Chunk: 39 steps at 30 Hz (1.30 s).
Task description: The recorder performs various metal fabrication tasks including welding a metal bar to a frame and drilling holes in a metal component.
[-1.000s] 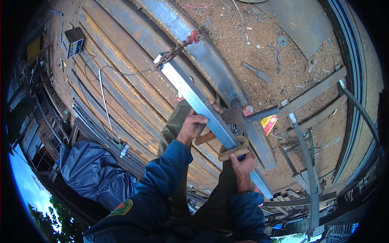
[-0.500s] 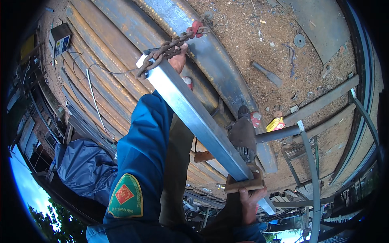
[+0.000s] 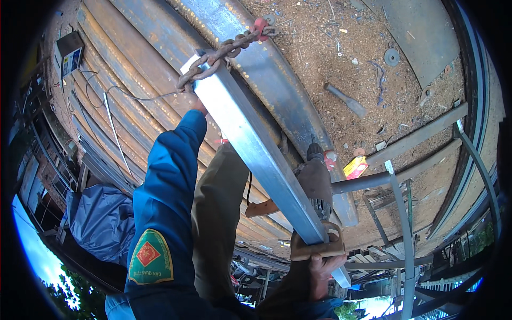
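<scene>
A long silvery square metal tube (image 3: pixel 266 165) slants across the view, from the upper left down to the lower right. Near its lower end, my right hand (image 3: pixel 321 273) is closed round it, against the loop handle of a worn brown power drill (image 3: pixel 314 178). The tube seems to run through that loop, and its tip shows past my fingers. A rusty chain (image 3: pixel 232 49) with a red link or hook (image 3: pixel 261 28) wraps the upper end. My left hand (image 3: pixel 199 105) is beside that end, its fingers hidden behind the tube.
Rusty steel beams (image 3: pixel 128 69) lie side by side beneath. At the right, a flat-bladed metal piece (image 3: pixel 345 100) and a washer (image 3: pixel 391 57) rest on the dirt. A metal frame (image 3: pixel 408 229) stands at the lower right. A dark tarp (image 3: pixel 101 218) lies left.
My left hand has moved left and down, from by the chain to behind the tube's edge. The tube, chain and drill have shifted slightly left in view. My right hand keeps its hold.
</scene>
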Tool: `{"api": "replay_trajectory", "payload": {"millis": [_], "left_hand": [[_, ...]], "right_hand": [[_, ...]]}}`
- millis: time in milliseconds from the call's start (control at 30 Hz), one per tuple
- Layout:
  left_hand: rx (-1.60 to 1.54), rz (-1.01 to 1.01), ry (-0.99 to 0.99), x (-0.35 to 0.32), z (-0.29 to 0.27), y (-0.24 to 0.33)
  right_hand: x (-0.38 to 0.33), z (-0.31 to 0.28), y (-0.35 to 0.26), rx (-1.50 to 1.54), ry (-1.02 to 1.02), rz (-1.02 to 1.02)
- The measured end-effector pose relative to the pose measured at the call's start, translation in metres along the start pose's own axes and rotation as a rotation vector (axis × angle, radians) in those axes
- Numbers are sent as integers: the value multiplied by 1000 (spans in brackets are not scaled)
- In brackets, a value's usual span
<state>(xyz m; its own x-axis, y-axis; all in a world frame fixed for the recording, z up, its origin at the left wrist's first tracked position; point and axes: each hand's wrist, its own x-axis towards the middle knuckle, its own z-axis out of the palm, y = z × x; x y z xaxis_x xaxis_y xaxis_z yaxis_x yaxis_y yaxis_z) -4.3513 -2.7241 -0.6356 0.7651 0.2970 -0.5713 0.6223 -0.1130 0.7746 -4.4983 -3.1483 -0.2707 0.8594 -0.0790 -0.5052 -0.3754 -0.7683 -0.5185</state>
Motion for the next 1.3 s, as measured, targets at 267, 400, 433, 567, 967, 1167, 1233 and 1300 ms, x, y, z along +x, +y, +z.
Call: {"api": "replay_trajectory", "payload": {"millis": [267, 400, 433, 567, 967, 1167, 1233, 1300], "left_hand": [[-43, -61, -14, -32, -12, 43], [-62, -58, -22, -70, -4, 83], [-148, -215, -41, -90, 18, 106], [-724, -707, -340, -181, 31, 150], [-772, -535, -232, -310, 100, 250], [380, -311, -377, -377, 107, 198], [311, -375, -551, -369, 103, 200], [121, -433, -488, -380, 111, 226]], "right_hand": [[-10, -1, 4, 52, -61, 71], [-8, 12, -5, 57, -16, -26], [-9, 7, -4, 91, -25, 48], [-6, 7, -8, 108, -55, 100], [-15, 12, 13, -41, -7, 124], [2, 5, -12, -6, -36, 131], [3, 4, -12, 19, -19, 120], [2, 5, -4, 22, 3, 89]]}}
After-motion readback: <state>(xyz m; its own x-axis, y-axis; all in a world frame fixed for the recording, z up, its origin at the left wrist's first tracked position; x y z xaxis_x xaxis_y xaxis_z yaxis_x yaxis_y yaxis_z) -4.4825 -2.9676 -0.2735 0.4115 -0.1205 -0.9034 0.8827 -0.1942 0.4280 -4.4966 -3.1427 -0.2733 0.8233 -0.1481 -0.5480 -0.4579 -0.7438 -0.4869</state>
